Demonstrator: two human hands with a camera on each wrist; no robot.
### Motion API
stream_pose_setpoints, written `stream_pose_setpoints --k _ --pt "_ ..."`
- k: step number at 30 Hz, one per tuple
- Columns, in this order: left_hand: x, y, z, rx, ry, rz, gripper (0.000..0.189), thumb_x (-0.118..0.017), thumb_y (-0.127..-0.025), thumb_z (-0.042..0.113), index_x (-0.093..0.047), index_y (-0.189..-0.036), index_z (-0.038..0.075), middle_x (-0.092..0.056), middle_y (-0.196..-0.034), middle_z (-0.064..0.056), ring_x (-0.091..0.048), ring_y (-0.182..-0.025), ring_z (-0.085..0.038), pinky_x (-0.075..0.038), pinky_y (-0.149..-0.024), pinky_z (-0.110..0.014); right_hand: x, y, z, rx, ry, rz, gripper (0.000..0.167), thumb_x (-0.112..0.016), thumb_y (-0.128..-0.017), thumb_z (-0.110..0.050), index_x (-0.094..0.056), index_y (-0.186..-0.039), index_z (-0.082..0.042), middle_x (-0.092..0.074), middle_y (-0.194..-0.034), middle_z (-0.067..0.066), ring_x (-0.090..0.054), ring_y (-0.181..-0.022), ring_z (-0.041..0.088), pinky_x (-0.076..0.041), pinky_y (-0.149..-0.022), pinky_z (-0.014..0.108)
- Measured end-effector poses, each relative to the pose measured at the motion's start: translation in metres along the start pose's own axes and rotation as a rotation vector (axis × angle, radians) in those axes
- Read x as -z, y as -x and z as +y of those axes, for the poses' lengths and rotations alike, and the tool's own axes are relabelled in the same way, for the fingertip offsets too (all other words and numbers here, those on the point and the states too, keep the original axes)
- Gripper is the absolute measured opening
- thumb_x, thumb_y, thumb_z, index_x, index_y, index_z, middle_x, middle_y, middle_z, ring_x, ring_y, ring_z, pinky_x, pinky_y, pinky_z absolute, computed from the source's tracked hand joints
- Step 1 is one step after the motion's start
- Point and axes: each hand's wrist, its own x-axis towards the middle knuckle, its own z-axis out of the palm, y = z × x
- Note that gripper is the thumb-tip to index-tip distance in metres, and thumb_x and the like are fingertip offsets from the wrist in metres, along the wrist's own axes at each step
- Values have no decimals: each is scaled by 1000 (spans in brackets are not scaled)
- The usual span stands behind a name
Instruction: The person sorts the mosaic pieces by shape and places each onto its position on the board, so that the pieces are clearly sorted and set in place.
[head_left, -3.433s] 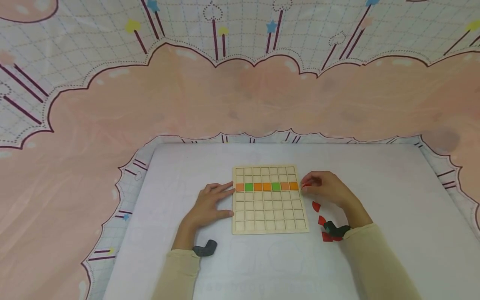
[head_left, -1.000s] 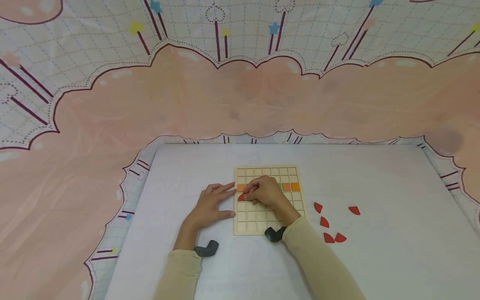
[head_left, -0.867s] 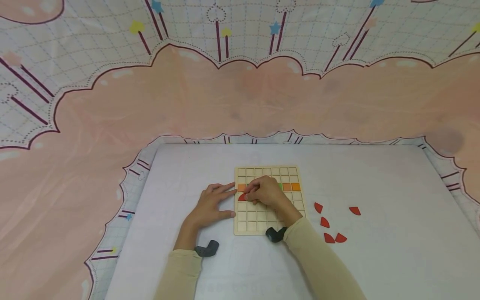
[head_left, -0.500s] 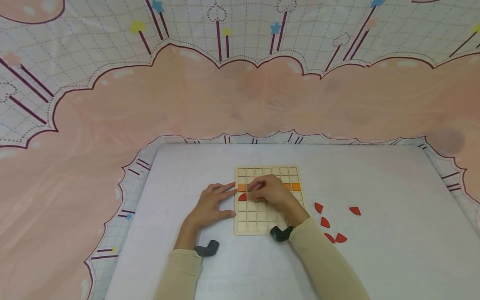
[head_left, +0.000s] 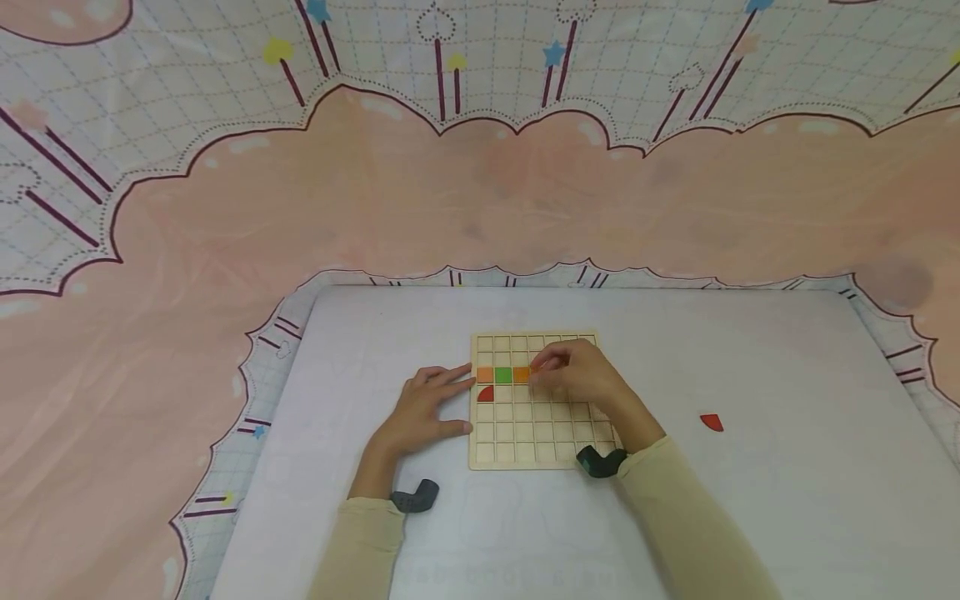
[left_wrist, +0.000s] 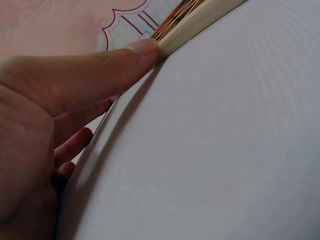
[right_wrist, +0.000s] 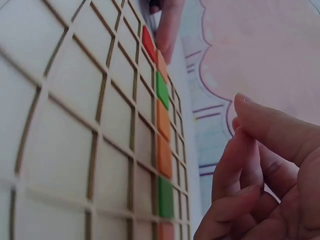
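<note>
A wooden grid board (head_left: 513, 432) lies flat on the white table. Fingertips and thumb of my left hand (head_left: 420, 410) touch its left edge, the fingers spread; the left wrist view shows the thumb (left_wrist: 135, 55) against the board's side. Above the board's right half hovers my right hand (head_left: 581, 375), fingers loosely bent, nothing between them in the right wrist view. A red quarter-circle piece (head_left: 486, 393) sits in the leftmost cell below a row of orange tiles (head_left: 521, 375) and green tiles (head_left: 503, 375). The right hand hides part of this row in the head view.
A loose red quarter-circle piece (head_left: 712, 422) lies on the table to the right. My right forearm (head_left: 686, 492) crosses where other red pieces lay. A cloud-patterned cloth (head_left: 465, 208) hangs behind the table and shows along its left and right edges.
My right hand carried a red piece to the board's left column, let go of it there, and has since moved back rightward. Its forearm now covers several loose pieces. The left hand stays put.
</note>
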Motion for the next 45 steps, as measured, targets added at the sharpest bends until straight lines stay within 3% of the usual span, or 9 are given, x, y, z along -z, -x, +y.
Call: stream_pose_setpoints --k 6,15,19,23,27,36,45 --pt "-1 -1 0 10 -15 0 76 -82 -81 42 -55 -149 24 -41 -163 11 -33 -145 -26 -30 -114 -52 30 13 5 12 104 29 20 -81 -86 -26 -78 -102 -15 -69 -92 4 -60 -89 22 -50 -79 33" --pt "-1 0 0 -2 -9 9 76 -83 -80 40 -55 -149 23 -41 -163 10 -33 -145 -26 -29 -114 -53 73 37 29 19 249 -15 26 -79 -89 -33 -77 -109 -16 -72 -100 0 -60 -100 22 -50 -84 34" --pt "-1 0 -1 -3 -11 7 76 -83 -80 40 -55 -149 23 -41 -163 10 -32 -145 -27 -28 -114 -53 89 48 42 -50 292 -44 31 -78 -89 -36 -76 -114 -18 -71 -108 2 -59 -104 23 -49 -84 34" --pt "-1 0 0 -1 -15 9 76 -83 -80 40 -55 -149 23 -41 -163 10 -33 -145 -27 -29 -114 -54 102 53 58 -79 325 -86 31 -80 -87 -36 -76 -115 -21 -71 -117 1 -59 -112 24 -51 -94 40" --pt "-1 0 2 4 -18 5 76 -83 -80 41 -55 -149 23 -41 -163 10 -32 -146 -27 -29 -114 -54 108 55 72 -56 347 -128 31 -82 -86 -34 -77 -114 -21 -72 -119 1 -58 -116 27 -49 -101 47" --pt "0 0 2 2 -9 2 75 -82 -81 41 -56 -148 23 -41 -163 10 -32 -146 -28 -29 -115 -55 112 56 81 -69 355 -201 28 -88 -78 -30 -78 -104 -31 -70 -111 -7 -52 -111 22 -44 -95 39" --pt "2 2 4 0 -7 12 76 -84 -80 39 -56 -148 23 -41 -163 9 -33 -146 -28 -29 -115 -55 112 53 86 10 442 -213 28 -88 -77 -17 -77 -96 -33 -67 -107 -7 -53 -107 22 -49 -90 39"
